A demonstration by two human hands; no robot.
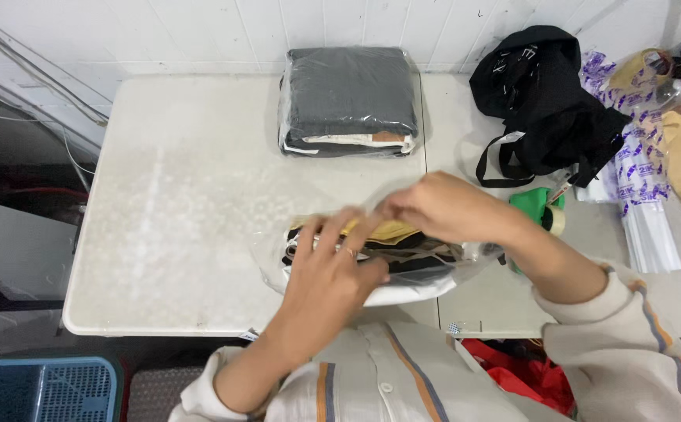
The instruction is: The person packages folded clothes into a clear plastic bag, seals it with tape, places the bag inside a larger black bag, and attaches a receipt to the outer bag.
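On white table [184, 203] by tiled wall [200, 31], each hand [329, 273] grips bagged clothes [403, 270].

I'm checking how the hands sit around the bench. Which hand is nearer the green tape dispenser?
Right. The right hand works at the clear bag of clothes just beside the green tape dispenser; the left hand lies farther along the bag.

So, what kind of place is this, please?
Probably a small packing area for clothing. A finished clear bag of folded clothes lies on the white table, a green tape dispenser beside spare bags, and both hands bag another bundle.
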